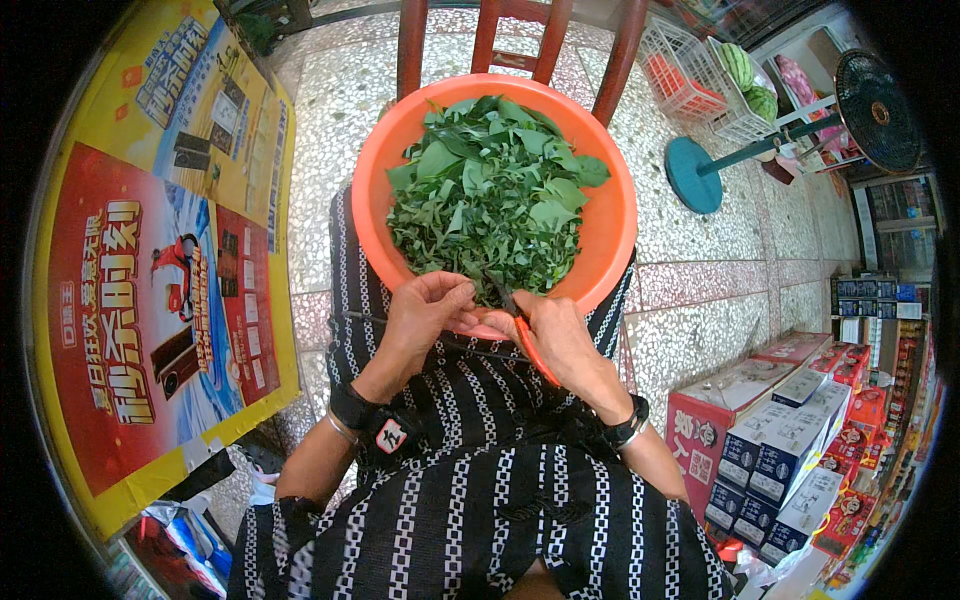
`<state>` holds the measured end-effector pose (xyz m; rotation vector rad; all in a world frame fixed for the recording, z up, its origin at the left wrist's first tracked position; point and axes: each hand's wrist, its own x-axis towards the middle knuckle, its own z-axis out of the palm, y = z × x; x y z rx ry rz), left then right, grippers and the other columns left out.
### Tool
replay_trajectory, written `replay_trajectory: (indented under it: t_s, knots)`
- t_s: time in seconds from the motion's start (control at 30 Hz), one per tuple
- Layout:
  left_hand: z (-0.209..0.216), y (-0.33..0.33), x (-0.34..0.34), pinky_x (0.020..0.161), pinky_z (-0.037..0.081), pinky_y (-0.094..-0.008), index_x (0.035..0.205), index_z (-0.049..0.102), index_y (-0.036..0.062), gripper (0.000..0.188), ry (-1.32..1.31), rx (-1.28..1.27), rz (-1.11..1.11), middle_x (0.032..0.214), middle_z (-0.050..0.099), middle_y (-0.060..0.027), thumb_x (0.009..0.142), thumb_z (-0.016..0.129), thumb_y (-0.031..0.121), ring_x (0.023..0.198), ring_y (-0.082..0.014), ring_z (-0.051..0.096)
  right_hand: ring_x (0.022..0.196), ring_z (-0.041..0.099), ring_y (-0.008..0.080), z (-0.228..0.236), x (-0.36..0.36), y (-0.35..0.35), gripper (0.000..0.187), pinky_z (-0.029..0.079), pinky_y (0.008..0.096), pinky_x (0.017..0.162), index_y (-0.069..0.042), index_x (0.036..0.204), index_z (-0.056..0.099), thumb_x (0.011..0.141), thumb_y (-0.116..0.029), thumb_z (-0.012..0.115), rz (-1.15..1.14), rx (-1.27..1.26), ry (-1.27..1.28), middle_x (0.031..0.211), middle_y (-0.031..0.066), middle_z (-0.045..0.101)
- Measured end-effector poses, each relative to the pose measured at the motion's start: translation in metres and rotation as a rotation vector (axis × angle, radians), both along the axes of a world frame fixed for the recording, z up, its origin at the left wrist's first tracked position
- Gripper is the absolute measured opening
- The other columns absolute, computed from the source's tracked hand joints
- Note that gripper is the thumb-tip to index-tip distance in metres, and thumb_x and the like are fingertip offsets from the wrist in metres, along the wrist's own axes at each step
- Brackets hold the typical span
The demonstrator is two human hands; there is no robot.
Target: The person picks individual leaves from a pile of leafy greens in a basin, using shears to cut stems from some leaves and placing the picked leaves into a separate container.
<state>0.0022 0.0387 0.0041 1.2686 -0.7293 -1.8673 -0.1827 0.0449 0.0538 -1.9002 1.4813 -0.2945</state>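
Observation:
An orange plastic basin [610,230] rests on my lap, holding a heap of green leaves [490,200]. Whole broad leaves lie toward the far side, and cut strips are piled nearer to me. At the near rim, my right hand [555,335] is closed around orange-handled scissors [535,352], their dark blades pointing into the basin. My left hand [430,310] pinches at the edge of the leaves, just left of the blades. Green shows at its fingertips, but most of what it grips is hidden by the fingers.
A wooden chair [520,30] stands just beyond the basin. To the far right are a fan on a teal base [693,175] and a white crate [685,75] near watermelons [738,66]. Stacked boxes [775,450] line the right; a yellow-and-red poster board [160,300] stands at left.

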Motion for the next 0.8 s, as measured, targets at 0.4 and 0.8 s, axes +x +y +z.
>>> replay_trajectory:
  t_s: [0.4,0.8]
  knots:
    - [0.0,-0.002,0.001,0.069,0.055,-0.0249,0.102,0.058,-0.0007,0.018,0.058,-0.076,0.202,0.089,0.065,-0.0087,0.09,0.059,0.012,0.079,-0.017,0.066,0.08,0.054,0.0408,-0.006,0.0,0.002,0.053,0.044,0.0469,0.07,0.005,0.091,0.05,0.08,-0.045,0.066,0.026,-0.139,0.028,0.087,0.0233,0.051]
    - [0.006,0.001,-0.011,0.066,0.054,-0.0239,0.098,0.058,-0.0003,0.014,0.03,-0.12,0.206,0.083,0.064,-0.0065,0.09,0.06,0.012,0.072,-0.0135,0.064,0.079,0.055,0.0392,0.001,0.004,0.001,0.056,0.044,0.0463,0.07,0.004,0.089,0.051,0.081,-0.05,0.062,0.055,-0.031,0.02,0.085,0.0219,0.053]
